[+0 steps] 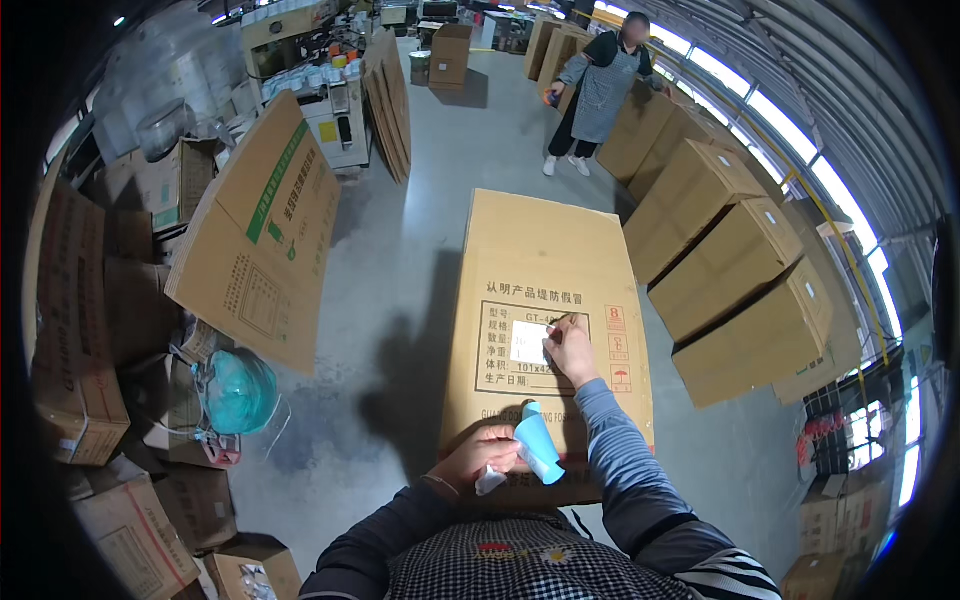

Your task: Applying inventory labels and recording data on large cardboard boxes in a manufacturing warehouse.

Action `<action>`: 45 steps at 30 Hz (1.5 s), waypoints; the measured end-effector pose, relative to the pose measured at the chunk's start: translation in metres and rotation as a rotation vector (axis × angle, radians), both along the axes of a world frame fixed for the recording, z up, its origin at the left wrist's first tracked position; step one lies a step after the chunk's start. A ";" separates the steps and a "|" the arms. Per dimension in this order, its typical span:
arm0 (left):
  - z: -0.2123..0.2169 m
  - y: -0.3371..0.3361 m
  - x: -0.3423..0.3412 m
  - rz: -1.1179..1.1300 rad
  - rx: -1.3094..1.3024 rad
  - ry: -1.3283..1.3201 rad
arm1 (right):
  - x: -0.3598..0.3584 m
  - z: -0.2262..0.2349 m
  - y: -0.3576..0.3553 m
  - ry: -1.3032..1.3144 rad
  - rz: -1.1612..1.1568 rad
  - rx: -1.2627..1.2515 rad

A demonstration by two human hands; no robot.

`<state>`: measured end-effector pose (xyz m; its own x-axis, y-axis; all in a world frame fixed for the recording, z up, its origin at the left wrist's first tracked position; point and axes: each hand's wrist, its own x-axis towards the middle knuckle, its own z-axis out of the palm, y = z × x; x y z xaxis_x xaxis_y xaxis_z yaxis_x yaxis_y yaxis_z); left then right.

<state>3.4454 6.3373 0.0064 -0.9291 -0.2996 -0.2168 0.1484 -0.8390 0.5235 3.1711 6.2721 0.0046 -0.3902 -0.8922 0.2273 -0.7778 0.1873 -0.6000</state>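
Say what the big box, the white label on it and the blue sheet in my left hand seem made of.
Box: most likely cardboard, matt; flat tan faces with dark print.
White label: paper or thin plastic film, can't tell which; thin, flat and bright white.
Blue sheet: probably coated paper or plastic, smooth-looking; it curls in the left hand.

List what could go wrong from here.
The white label could crease or shift, as the right hand is at its edge. It may obscure useful details, overlapping the printed panel on the box. The curled blue sheet might slip, since the left hand holds it by one side.
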 end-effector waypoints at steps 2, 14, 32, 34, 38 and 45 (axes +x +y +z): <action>0.003 0.002 -0.002 0.004 0.004 -0.011 | -0.006 -0.005 -0.003 -0.008 -0.020 0.024; -0.002 -0.003 -0.002 -0.022 0.065 0.131 | 0.006 0.015 -0.047 0.136 0.347 0.171; -0.007 -0.003 -0.001 -0.028 0.026 0.151 | 0.007 0.022 -0.050 0.170 0.454 0.105; -0.005 -0.003 -0.002 -0.028 0.021 0.137 | 0.004 0.020 -0.048 0.229 0.480 0.061; -0.005 -0.005 -0.004 -0.022 0.030 0.121 | -0.002 0.020 -0.053 0.197 0.505 0.162; -0.005 -0.008 -0.003 -0.010 -0.017 0.098 | -0.016 0.021 -0.072 0.040 0.609 0.229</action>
